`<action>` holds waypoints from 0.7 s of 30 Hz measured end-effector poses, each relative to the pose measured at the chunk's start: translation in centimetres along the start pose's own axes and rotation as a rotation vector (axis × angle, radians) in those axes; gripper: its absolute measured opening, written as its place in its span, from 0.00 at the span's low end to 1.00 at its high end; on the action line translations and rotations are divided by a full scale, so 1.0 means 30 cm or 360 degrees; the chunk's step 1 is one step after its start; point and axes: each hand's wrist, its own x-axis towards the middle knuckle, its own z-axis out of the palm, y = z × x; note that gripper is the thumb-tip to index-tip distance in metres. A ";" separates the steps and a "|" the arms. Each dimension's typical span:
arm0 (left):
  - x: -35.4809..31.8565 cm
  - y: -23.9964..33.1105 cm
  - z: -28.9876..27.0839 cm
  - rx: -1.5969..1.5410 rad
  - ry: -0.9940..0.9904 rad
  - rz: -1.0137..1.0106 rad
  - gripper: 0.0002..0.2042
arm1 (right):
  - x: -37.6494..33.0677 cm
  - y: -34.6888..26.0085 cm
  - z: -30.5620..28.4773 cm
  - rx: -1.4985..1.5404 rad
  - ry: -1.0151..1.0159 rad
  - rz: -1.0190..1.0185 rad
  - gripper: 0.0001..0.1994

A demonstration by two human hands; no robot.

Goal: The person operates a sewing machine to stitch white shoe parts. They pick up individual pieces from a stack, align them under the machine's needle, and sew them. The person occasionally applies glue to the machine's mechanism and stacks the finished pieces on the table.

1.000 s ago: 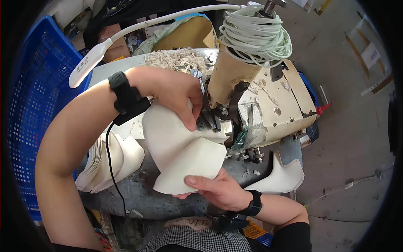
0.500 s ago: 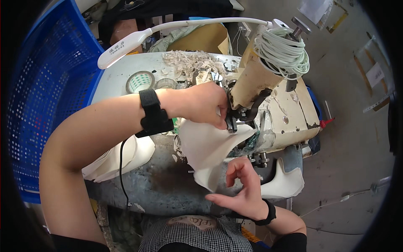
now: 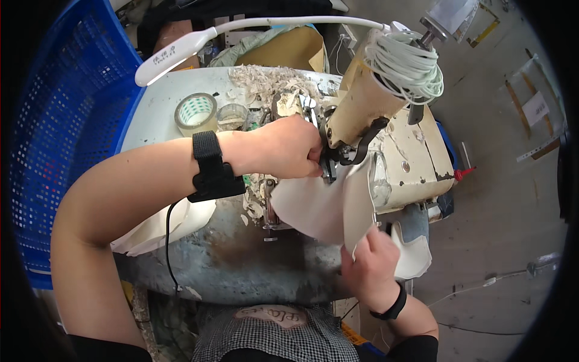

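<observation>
A white, curved, leather-like piece (image 3: 313,208) lies under the working head of a sewing-type machine (image 3: 362,120), and part of it folds up on the right. My left hand (image 3: 289,148) is closed at the piece's upper edge, close against the black metal foot (image 3: 329,169); its fingertips are partly hidden. At the lower right, my right hand (image 3: 373,265) grips the folded edge, slightly blurred, with the fingers curled round it. A black strap with a small box (image 3: 211,172) sits on my left wrist, and a black band (image 3: 392,304) on the right.
Several white pieces (image 3: 175,223) lie stacked left of the work. Another white piece (image 3: 413,250) rests at the table's right edge. Scraps (image 3: 271,81), a tape roll (image 3: 196,111) and a white lamp (image 3: 175,54) are behind. A blue crate (image 3: 66,133) stands left.
My right hand has moved right and upward and closed on the piece, which was below its open fingers. The piece has swung to the right. My left hand stays by the foot.
</observation>
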 end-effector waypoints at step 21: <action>-0.245 0.166 0.122 -0.1423 -0.0359 -0.0577 0.20 | -0.181 -0.083 -0.176 0.0559 0.0042 0.0038 0.17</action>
